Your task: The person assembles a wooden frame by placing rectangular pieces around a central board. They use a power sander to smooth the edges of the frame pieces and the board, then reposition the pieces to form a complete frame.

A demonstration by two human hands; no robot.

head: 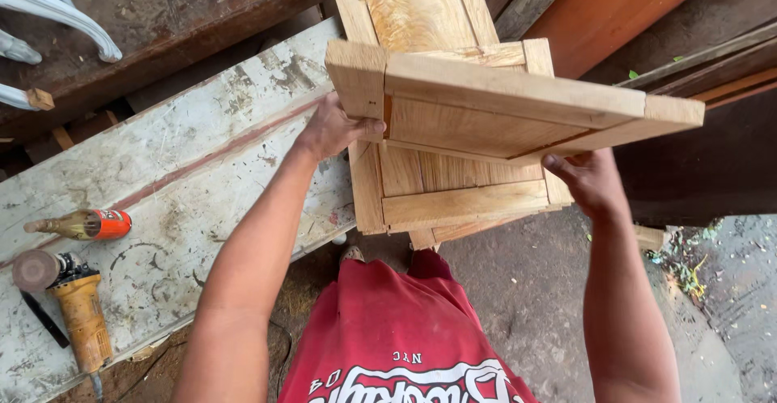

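While the person is standing over a white, paint-worn bench point(186, 168), both hands are holding a framed wooden panel point(502, 103) tilted at upper centre of the frame. The left hand point(333, 130) is gripping its left edge, the right hand point(589, 180) its underside, above more wooden panels point(429, 184). At lower left a yellow angle grinder point(73, 306) and a glue bottle point(81, 225) are lying on the bench.
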